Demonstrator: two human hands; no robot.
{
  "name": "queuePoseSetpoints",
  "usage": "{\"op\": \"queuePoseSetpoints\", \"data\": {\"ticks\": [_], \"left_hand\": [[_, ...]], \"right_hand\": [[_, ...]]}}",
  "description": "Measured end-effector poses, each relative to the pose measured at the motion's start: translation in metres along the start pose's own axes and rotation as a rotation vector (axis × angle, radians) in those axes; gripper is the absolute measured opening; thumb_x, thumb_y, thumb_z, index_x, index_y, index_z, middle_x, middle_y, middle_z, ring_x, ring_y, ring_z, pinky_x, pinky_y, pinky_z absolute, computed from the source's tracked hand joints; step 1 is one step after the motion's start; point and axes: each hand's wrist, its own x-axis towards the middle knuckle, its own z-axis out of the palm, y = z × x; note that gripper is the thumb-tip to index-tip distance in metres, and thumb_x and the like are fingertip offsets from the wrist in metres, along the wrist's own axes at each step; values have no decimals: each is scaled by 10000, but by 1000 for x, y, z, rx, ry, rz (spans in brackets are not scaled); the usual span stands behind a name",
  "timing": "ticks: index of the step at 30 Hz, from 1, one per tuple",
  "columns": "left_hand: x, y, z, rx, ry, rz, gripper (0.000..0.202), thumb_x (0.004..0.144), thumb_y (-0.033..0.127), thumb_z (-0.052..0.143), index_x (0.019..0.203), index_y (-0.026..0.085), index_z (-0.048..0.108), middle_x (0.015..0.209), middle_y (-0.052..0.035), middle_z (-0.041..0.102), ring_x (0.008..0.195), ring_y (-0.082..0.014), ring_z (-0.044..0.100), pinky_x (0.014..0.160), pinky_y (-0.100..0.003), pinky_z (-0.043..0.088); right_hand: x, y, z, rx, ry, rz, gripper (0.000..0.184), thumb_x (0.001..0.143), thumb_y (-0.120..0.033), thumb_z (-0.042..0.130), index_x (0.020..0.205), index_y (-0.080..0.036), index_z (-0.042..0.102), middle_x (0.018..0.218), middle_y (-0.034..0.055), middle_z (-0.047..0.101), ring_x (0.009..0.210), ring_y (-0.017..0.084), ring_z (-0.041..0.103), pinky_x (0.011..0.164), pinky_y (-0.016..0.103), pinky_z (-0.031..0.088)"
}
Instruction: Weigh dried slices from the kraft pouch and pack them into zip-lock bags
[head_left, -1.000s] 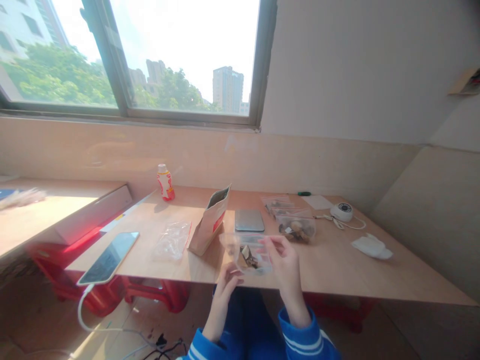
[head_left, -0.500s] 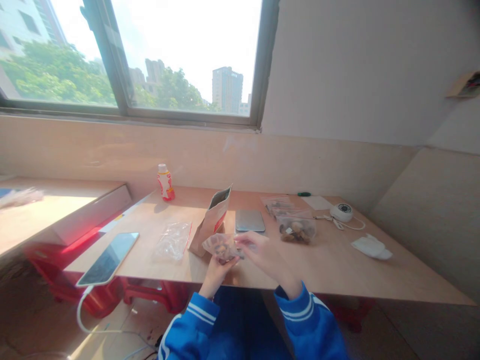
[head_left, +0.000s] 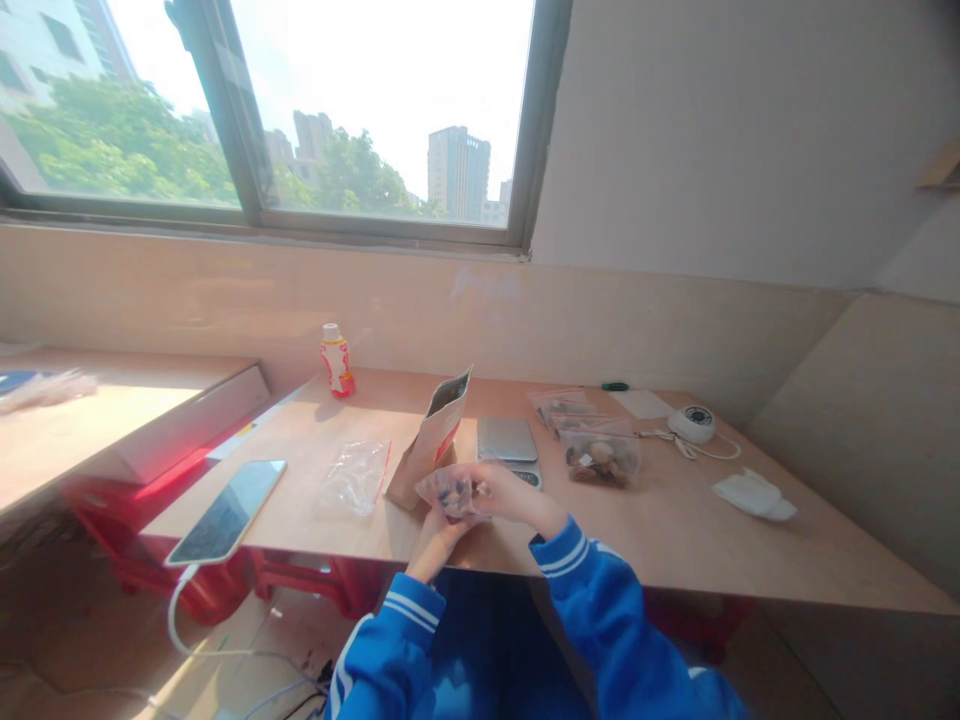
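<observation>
My left hand (head_left: 441,535) is closed around the lower part of a clear plastic bag (head_left: 448,492) holding dark and tan pieces that look like dried mushrooms. My right hand (head_left: 510,492) is at the bag's right side, by its opening, fingers curled together; what they pinch is too small to make out. Just behind the bag stands an open brown paper pouch (head_left: 424,455), upright and leaning a little right. Beyond my right hand lies a small digital scale (head_left: 508,440) with a silver plate, its front panel partly covered by that hand.
Filled zip bags (head_left: 600,455) lie right of the scale. An empty clear bag (head_left: 352,478), a phone (head_left: 229,510) on a cable and a drink bottle (head_left: 337,362) are on the left. Farther right are a small white fan (head_left: 691,424) and a white tissue packet (head_left: 754,494).
My right hand has moved from the bag's upper edge in closer against its right side, fingers more curled. More of the scale's front panel shows. The view has shifted slightly.
</observation>
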Motion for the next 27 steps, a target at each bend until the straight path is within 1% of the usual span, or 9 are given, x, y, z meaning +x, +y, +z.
{"op": "queuePoseSetpoints", "data": {"ticks": [4,7,10,12,14,17,22,25,27], "left_hand": [[-11,8,-1,57,-131,47,428,617,298,786,999,140,674,1003,-108,722,1003,-305,643,994,-446,432],[-15,14,1,36,-189,66,405,673,313,751,1016,113,671,1050,-132,711,1030,-301,633,998,-432,429],[-16,19,4,16,-156,54,439,635,300,783,1006,95,668,1052,-158,706,1027,-307,634,993,-445,432],[-16,20,4,11,-140,54,450,628,302,790,1014,106,665,1057,-154,705,1031,-299,634,998,-443,428],[-16,20,3,16,-144,53,438,631,320,787,997,111,672,1034,-146,712,1018,-295,639,999,-443,428],[-16,21,2,35,-139,33,413,622,358,787,924,94,686,960,-148,723,975,-308,649,982,-457,440],[-18,23,6,-59,-138,2,385,651,357,768,947,131,670,978,-106,723,1004,-296,647,976,-454,457],[-18,22,8,-108,-118,-54,403,627,348,794,935,129,653,966,-122,725,996,-295,656,965,-472,467],[-18,20,8,-117,-104,-70,436,602,350,813,934,122,646,969,-137,723,971,-290,668,960,-471,474]], "right_hand": [[-2,8,-2,-75,-23,52,247,674,3,548,758,-182,689,733,-7,677,638,131,598,587,205,457],[-4,8,-3,-85,-11,114,224,678,-16,577,798,-175,680,776,6,674,652,130,604,583,203,456],[-5,6,-2,-82,-21,126,253,649,-14,601,829,-178,673,766,2,672,635,128,600,551,194,444],[-4,6,0,-98,15,106,257,663,-4,560,810,-183,672,738,-2,669,619,125,594,544,193,438],[-4,8,1,-98,64,80,266,690,-9,519,801,-193,677,747,-3,676,635,126,602,572,201,445],[-6,10,-2,-53,107,75,293,705,-40,521,866,-217,690,779,-13,690,702,139,629,628,219,461],[-12,6,-20,79,170,135,263,712,-108,565,923,-213,681,794,-6,707,762,158,659,673,255,491],[-14,2,-34,144,223,131,221,729,-175,604,940,-196,668,810,11,710,771,165,673,702,284,513],[-10,-3,-43,185,285,87,232,743,-234,631,969,-188,653,830,25,710,796,172,679,739,308,526]]}}
